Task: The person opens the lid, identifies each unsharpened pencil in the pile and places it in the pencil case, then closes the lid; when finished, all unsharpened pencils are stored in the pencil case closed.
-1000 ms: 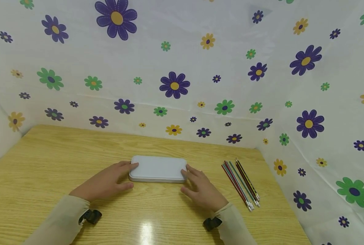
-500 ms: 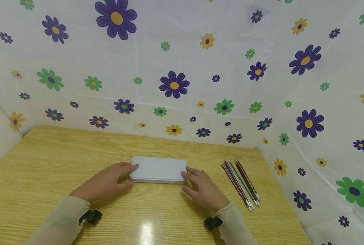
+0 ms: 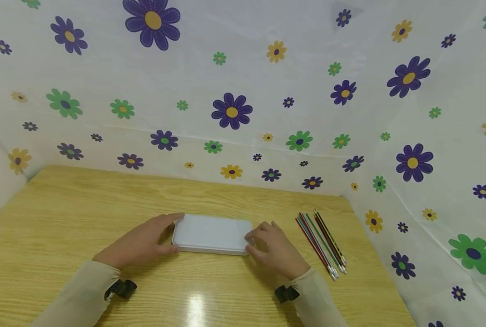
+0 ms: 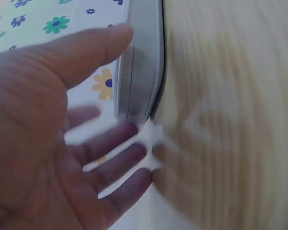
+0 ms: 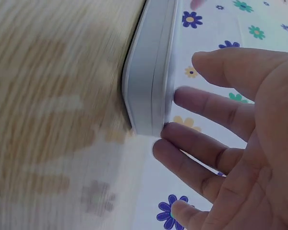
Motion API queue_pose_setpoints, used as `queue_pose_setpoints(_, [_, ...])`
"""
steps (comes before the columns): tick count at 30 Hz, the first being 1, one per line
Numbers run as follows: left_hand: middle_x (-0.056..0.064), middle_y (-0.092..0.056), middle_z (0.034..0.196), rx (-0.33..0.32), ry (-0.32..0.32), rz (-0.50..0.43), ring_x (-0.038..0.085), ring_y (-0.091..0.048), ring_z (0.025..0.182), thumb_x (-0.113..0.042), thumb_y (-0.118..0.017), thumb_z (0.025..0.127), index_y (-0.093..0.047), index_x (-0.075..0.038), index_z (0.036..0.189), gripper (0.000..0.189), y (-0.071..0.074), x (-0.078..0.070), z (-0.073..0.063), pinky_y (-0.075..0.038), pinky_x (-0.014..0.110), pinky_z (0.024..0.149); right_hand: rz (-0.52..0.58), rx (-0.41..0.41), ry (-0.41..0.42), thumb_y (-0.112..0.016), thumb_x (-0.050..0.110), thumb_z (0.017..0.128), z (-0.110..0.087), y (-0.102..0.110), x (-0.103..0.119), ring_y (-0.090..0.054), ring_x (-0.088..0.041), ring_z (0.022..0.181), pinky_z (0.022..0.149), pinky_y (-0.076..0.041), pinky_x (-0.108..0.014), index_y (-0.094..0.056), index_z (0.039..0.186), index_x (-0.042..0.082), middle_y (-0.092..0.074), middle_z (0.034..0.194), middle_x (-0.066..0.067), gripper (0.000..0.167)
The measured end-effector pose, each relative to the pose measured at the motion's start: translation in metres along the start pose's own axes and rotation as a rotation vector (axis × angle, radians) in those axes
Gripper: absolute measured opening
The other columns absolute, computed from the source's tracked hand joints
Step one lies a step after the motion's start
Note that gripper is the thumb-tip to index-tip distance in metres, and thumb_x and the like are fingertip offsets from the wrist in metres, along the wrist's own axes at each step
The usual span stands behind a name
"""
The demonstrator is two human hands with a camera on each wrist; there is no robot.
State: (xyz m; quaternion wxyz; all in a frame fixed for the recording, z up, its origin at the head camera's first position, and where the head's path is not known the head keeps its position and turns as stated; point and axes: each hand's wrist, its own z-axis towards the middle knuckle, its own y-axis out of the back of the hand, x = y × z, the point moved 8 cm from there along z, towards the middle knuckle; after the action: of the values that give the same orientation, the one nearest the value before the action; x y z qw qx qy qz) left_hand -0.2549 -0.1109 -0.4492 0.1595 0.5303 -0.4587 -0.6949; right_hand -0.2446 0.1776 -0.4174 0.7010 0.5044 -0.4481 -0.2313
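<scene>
A flat white pencil case with rounded corners [image 3: 214,232] lies closed on the wooden table in the head view. At its left end is my left hand [image 3: 142,240], thumb by the near corner and forefinger at the far corner. The left wrist view has this thumb [image 4: 98,48] against the case's side, fingers spread. My right hand [image 3: 277,250] is at the other end, forefinger and thumb around the near right corner. Seen from the right wrist, extended fingertips [image 5: 182,96] touch the lid's edge, while the thumb stands off it.
Several pencils [image 3: 320,243], red, green, dark and striped, lie in a loose bundle on the table [image 3: 83,204] to the right. White flower-printed sheeting [image 3: 243,81] rises behind the table and along its sides.
The pencil case has slid slightly towards me and its right end has turned nearer. My right hand has shifted a little rightwards; my left hand's forefinger now sits at the far corner.
</scene>
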Motion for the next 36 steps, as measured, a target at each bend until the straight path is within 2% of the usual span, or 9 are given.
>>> queue_pose_setpoints(3, [0.022, -0.039, 0.160, -0.026, 0.007, -0.023, 0.046, -0.037, 0.146, -0.047, -0.079, 0.090, -0.027, -0.010, 0.164, 0.098, 0.000, 0.003, 0.002, -0.033, 0.064, 0.117, -0.003, 0.015, -0.021, -0.075, 0.029, 0.096, 0.003, -0.001, -0.001, -0.060, -0.025, 0.122, 0.117, -0.040, -0.052, -0.066, 0.135, 0.011, -0.063, 0.131, -0.007, 0.043])
queue_pose_setpoints(6, [0.021, -0.029, 0.166, -0.007, -0.006, -0.077, 0.047, -0.028, 0.151, -0.046, -0.080, 0.090, -0.022, -0.010, 0.165, 0.102, -0.005, 0.004, 0.003, -0.027, 0.065, 0.120, 0.017, 0.047, -0.038, -0.076, 0.033, 0.095, 0.006, -0.003, -0.001, -0.051, -0.029, 0.138, 0.112, -0.046, -0.048, -0.052, 0.151, 0.013, -0.050, 0.152, -0.010, 0.064])
queue_pose_setpoints(10, [0.016, -0.031, 0.167, 0.022, -0.004, -0.123, 0.041, -0.030, 0.152, -0.045, -0.079, 0.091, -0.028, -0.009, 0.164, 0.096, -0.012, 0.002, 0.001, -0.029, 0.059, 0.121, 0.035, 0.092, -0.033, -0.077, 0.035, 0.095, 0.008, -0.012, 0.001, -0.036, -0.032, 0.151, 0.119, -0.038, -0.050, -0.042, 0.159, 0.018, -0.033, 0.166, -0.010, 0.075])
queue_pose_setpoints(14, [0.014, -0.038, 0.163, 0.017, 0.035, -0.115, 0.038, -0.035, 0.150, -0.047, -0.081, 0.089, -0.032, -0.010, 0.162, 0.095, -0.015, 0.003, -0.001, -0.032, 0.057, 0.120, 0.004, 0.117, -0.029, -0.077, 0.035, 0.095, 0.008, -0.020, 0.001, -0.035, -0.031, 0.151, 0.119, -0.037, -0.046, -0.051, 0.154, 0.018, -0.035, 0.165, -0.009, 0.066])
queue_pose_setpoints(17, [0.016, -0.038, 0.163, 0.008, 0.059, -0.083, 0.040, -0.036, 0.150, -0.047, -0.083, 0.086, -0.030, -0.008, 0.162, 0.101, -0.015, 0.003, -0.002, -0.032, 0.058, 0.120, -0.037, 0.100, -0.007, -0.078, 0.034, 0.094, 0.007, -0.021, 0.001, -0.038, -0.030, 0.149, 0.119, -0.039, -0.043, -0.058, 0.148, 0.018, -0.039, 0.162, -0.010, 0.060])
queue_pose_setpoints(21, [0.020, -0.038, 0.162, -0.005, 0.072, -0.029, 0.043, -0.037, 0.148, -0.052, -0.084, 0.083, -0.027, -0.005, 0.163, 0.108, -0.014, 0.002, -0.002, -0.032, 0.060, 0.119, -0.081, 0.076, 0.030, -0.080, 0.036, 0.092, 0.007, -0.019, 0.005, -0.042, -0.029, 0.146, 0.118, -0.040, -0.042, -0.062, 0.145, 0.019, -0.044, 0.159, -0.008, 0.058])
queue_pose_setpoints(26, [0.018, -0.044, 0.158, -0.001, 0.074, 0.022, 0.042, -0.042, 0.144, -0.055, -0.085, 0.081, -0.032, -0.005, 0.161, 0.108, -0.014, 0.000, -0.002, -0.036, 0.060, 0.117, -0.125, 0.057, 0.096, -0.084, 0.041, 0.087, 0.007, -0.015, 0.011, -0.049, -0.030, 0.140, 0.113, -0.045, -0.042, -0.067, 0.139, 0.017, -0.054, 0.151, -0.009, 0.060])
queue_pose_setpoints(32, [0.013, -0.046, 0.158, 0.005, 0.104, -0.005, 0.037, -0.043, 0.145, -0.056, -0.086, 0.078, -0.037, -0.008, 0.159, 0.106, -0.015, -0.001, -0.005, -0.036, 0.057, 0.118, -0.193, 0.039, 0.138, -0.084, 0.044, 0.085, 0.008, -0.014, 0.013, -0.053, -0.030, 0.137, 0.111, -0.047, -0.044, -0.071, 0.135, 0.018, -0.059, 0.147, -0.007, 0.058])
queue_pose_setpoints(36, [0.014, -0.046, 0.157, 0.000, 0.098, -0.011, 0.038, -0.044, 0.144, -0.053, -0.087, 0.079, -0.038, -0.007, 0.158, 0.104, -0.015, -0.002, -0.004, -0.036, 0.057, 0.118, -0.225, 0.044, 0.147, -0.083, 0.047, 0.086, 0.008, -0.015, 0.013, -0.055, -0.029, 0.135, 0.109, -0.049, -0.045, -0.071, 0.134, 0.020, -0.059, 0.148, -0.006, 0.057])
